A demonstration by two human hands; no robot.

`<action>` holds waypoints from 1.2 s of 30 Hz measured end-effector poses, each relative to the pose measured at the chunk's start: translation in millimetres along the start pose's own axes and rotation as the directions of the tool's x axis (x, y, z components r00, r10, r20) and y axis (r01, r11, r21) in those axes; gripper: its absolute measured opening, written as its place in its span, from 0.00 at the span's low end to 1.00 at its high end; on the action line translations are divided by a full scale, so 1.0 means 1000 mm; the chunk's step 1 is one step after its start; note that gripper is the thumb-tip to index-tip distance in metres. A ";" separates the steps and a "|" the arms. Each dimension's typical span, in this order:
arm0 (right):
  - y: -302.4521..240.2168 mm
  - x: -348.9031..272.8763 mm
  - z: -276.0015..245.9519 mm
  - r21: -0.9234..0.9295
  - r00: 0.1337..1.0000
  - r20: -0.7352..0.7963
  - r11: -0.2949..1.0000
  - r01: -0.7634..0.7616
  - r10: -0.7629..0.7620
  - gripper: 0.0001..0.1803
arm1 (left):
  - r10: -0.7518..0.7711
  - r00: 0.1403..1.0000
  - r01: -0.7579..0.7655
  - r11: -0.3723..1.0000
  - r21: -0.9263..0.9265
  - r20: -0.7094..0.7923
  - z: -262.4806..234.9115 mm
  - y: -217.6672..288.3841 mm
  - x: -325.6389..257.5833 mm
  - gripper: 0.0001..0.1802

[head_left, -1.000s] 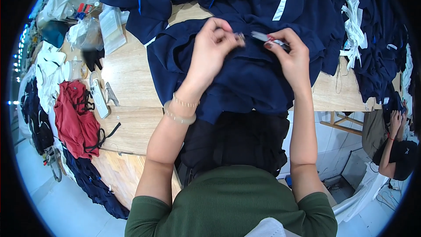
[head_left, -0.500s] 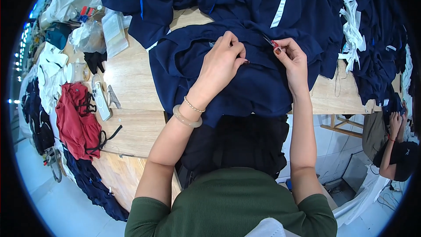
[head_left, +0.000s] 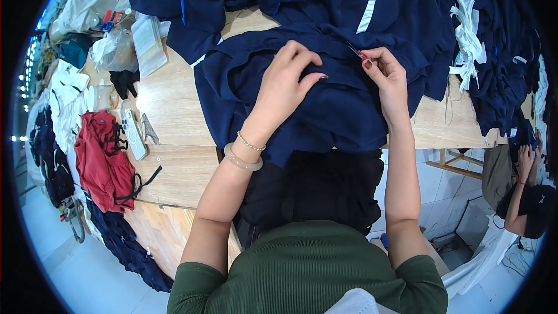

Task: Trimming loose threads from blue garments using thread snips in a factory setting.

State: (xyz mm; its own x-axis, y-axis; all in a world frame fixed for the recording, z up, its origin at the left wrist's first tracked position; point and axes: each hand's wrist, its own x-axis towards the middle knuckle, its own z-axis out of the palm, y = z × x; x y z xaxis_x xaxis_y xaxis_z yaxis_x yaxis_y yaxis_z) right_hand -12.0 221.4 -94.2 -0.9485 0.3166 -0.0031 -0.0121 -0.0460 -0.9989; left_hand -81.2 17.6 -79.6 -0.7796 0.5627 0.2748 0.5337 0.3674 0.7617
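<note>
On the left part of the wooden desk [head_left: 174,104] lie a phone [head_left: 133,129] and a red garment [head_left: 102,160], well apart from the work. The left hand [head_left: 285,84] presses flat, fingers half curled, on the navy garment [head_left: 325,110] in the middle of the desk, and it should keep the cloth tight. The right hand [head_left: 388,75] pinches a small thread snip [head_left: 356,52] closed in its fingers at the fold; I think only short cuts near the seam are safe.

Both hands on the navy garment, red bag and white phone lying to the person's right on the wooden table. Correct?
Not quite. In the head view the red bag and white phone lie to the person's left. Both the left hand and right hand do rest on the navy garment.
</note>
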 end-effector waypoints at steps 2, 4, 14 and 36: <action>0.000 0.000 0.001 -0.001 1.000 -0.003 1.000 0.004 -0.004 0.08 | 0.047 0.998 -0.050 0.996 0.077 0.034 0.002 -0.002 0.002 0.07; -0.001 0.000 0.001 0.000 1.000 -0.001 1.000 0.008 -0.008 0.08 | 0.093 0.993 -0.103 0.983 0.149 0.071 0.005 -0.004 0.006 0.07; -0.006 -0.010 0.000 -0.245 1.000 0.005 0.969 0.019 -0.018 0.08 | -0.171 0.982 0.185 0.947 -0.263 0.076 -0.001 -0.010 0.015 0.02; -0.018 -0.015 0.011 -0.598 0.981 0.128 0.777 0.195 -0.148 0.07 | 0.097 0.988 -0.100 0.995 0.017 0.120 0.001 -0.012 0.017 0.03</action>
State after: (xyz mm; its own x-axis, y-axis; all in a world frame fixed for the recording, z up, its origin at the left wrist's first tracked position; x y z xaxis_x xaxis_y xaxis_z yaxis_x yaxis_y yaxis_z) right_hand -0.8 207.3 -75.7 -0.9690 0.1961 0.1506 -0.0053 0.5926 -0.8055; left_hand -100.9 23.4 -84.9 -0.6794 0.6802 0.2753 0.6142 0.3218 0.7206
